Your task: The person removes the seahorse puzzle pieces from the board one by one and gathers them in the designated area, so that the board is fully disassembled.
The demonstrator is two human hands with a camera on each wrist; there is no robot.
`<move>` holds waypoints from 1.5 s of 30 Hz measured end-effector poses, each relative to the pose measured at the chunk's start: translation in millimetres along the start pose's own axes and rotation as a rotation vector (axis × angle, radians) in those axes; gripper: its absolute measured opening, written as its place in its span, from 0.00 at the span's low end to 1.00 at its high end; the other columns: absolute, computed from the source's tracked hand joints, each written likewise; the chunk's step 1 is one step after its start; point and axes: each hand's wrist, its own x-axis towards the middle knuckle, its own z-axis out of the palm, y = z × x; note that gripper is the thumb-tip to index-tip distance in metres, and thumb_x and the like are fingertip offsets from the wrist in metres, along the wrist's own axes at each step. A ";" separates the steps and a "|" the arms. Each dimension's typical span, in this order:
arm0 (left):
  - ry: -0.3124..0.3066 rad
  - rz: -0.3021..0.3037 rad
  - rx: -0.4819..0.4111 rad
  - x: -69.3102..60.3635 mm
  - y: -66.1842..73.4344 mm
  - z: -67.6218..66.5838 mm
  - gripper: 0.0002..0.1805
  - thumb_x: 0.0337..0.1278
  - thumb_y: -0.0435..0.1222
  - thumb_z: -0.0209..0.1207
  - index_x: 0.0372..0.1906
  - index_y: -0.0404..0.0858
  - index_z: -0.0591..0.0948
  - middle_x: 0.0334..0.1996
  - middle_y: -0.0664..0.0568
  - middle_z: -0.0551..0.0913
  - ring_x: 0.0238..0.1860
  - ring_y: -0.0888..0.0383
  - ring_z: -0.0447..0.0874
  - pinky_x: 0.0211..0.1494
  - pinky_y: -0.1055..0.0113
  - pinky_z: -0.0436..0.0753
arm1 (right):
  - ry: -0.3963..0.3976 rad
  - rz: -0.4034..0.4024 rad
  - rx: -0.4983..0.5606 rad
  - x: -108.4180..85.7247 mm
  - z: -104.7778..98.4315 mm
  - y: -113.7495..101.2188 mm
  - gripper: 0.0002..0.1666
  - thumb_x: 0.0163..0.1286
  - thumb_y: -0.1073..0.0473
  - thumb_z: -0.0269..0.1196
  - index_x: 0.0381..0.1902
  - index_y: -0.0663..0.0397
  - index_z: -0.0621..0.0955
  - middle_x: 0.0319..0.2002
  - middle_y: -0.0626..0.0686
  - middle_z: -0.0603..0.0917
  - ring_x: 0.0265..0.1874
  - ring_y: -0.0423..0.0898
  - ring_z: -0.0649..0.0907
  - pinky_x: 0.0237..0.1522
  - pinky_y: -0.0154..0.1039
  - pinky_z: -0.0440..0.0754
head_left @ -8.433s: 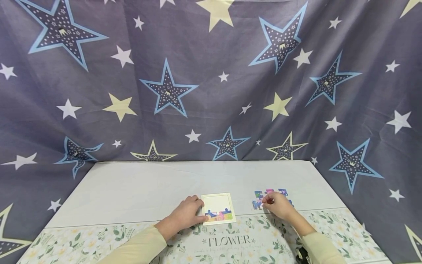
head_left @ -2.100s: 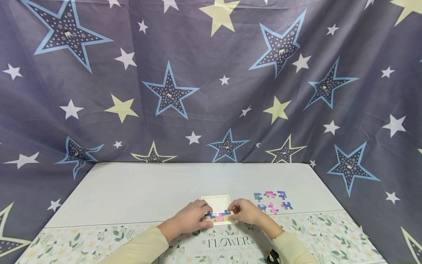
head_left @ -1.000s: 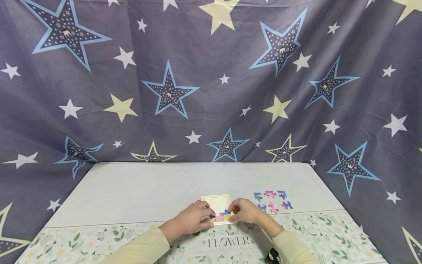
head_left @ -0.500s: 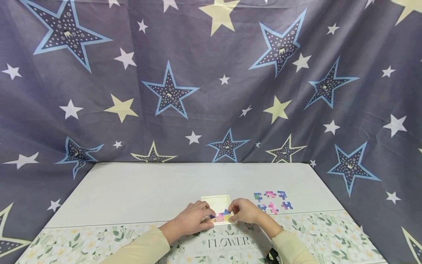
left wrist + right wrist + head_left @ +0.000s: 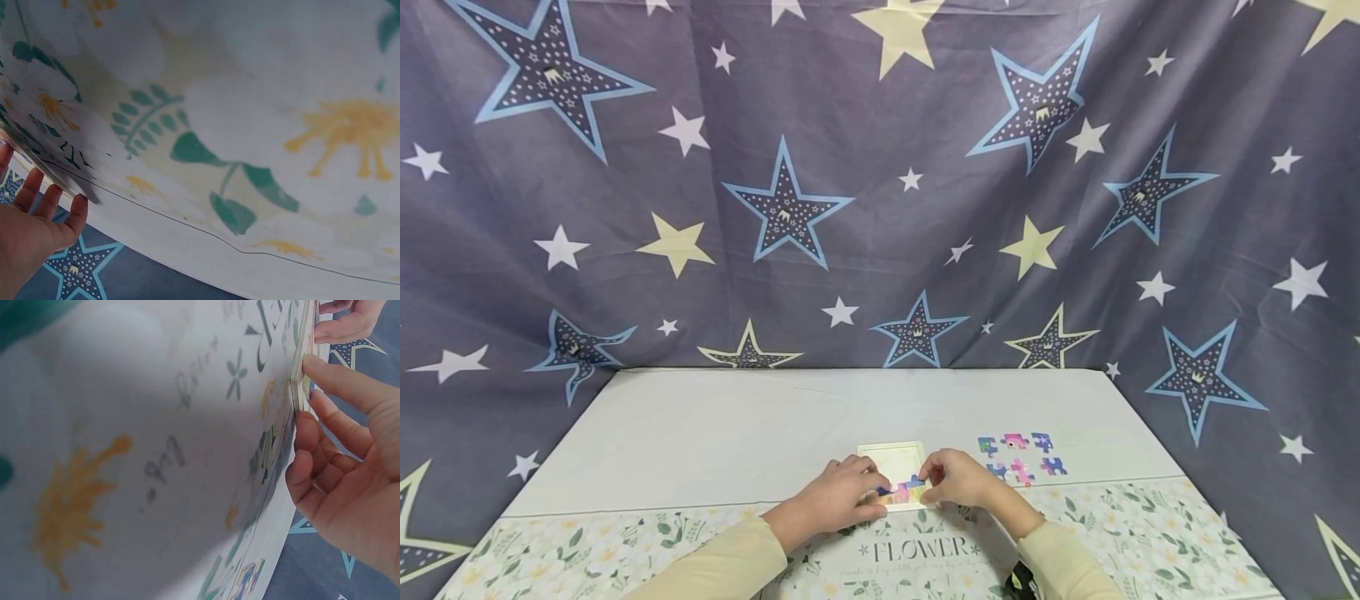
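A shallow cream puzzle tray (image 5: 895, 460) lies on the table, with joined jigsaw pieces (image 5: 902, 493) along its near side and bare floor behind them. My left hand (image 5: 832, 498) holds the tray's left side, its fingertips reaching over the left piece and hiding part of it. On the opposite side my right hand (image 5: 961, 481) grips the near right corner, index finger beside a blue knob. In the right wrist view, thumb and bent fingers of that hand meet the tray's edge (image 5: 300, 372). The left wrist view catches left fingers (image 5: 78, 212) at the tray's rim.
Several loose jigsaw pieces (image 5: 1017, 442), pink and blue, lie in two rows right of the tray. A white and floral cloth (image 5: 917, 550) covers the table. Behind it hangs a dark star-patterned curtain (image 5: 880, 208).
My right hand has come left from the loose pieces to the tray. My left fingers have slid inward over the pieces in it. In the last second both hands stay almost still.
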 end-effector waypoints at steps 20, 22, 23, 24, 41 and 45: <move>-0.002 -0.005 -0.005 0.9 -1.4 1.8 0.20 0.58 0.58 0.54 0.52 0.57 0.78 0.50 0.59 0.75 0.51 0.61 0.71 0.47 0.59 0.72 | 0.022 -0.008 0.011 -0.9 -0.9 -2.1 0.10 0.52 0.63 0.70 0.31 0.53 0.79 0.29 0.48 0.77 0.28 0.41 0.73 0.32 0.33 0.72; -0.006 -0.005 -0.007 1.0 -1.6 1.9 0.21 0.58 0.58 0.54 0.53 0.57 0.77 0.51 0.59 0.75 0.51 0.60 0.71 0.48 0.59 0.72 | 0.020 -0.007 0.015 -1.4 -0.4 -2.0 0.11 0.52 0.63 0.71 0.32 0.53 0.78 0.28 0.48 0.77 0.28 0.41 0.73 0.31 0.32 0.72; -0.006 -0.005 -0.008 1.0 -1.7 1.9 0.21 0.58 0.58 0.54 0.53 0.57 0.77 0.51 0.59 0.75 0.51 0.60 0.71 0.48 0.59 0.72 | 0.020 -0.008 0.017 -1.7 -0.3 -2.0 0.12 0.51 0.63 0.71 0.32 0.53 0.78 0.28 0.48 0.77 0.28 0.41 0.73 0.31 0.32 0.72; -0.007 -0.005 -0.009 1.0 -1.7 1.9 0.21 0.58 0.58 0.54 0.53 0.57 0.77 0.51 0.59 0.75 0.51 0.60 0.71 0.48 0.59 0.72 | 0.019 -0.009 0.022 -2.2 -0.4 -2.3 0.12 0.51 0.64 0.71 0.32 0.53 0.78 0.28 0.48 0.77 0.28 0.41 0.73 0.31 0.32 0.72; 0.007 -0.007 -0.006 0.9 -0.6 1.4 0.20 0.58 0.58 0.54 0.52 0.56 0.78 0.50 0.58 0.75 0.50 0.60 0.71 0.48 0.58 0.73 | 0.001 -0.037 0.125 -5.4 1.6 -6.7 0.18 0.51 0.71 0.68 0.39 0.57 0.75 0.27 0.49 0.75 0.24 0.40 0.72 0.23 0.30 0.72; 0.006 -0.011 -0.006 0.5 0.2 0.3 0.21 0.57 0.58 0.54 0.52 0.56 0.78 0.50 0.59 0.75 0.50 0.61 0.71 0.48 0.59 0.72 | 0.004 -0.036 0.123 -5.4 1.8 -7.9 0.18 0.52 0.71 0.68 0.40 0.57 0.76 0.27 0.49 0.75 0.24 0.40 0.72 0.23 0.30 0.71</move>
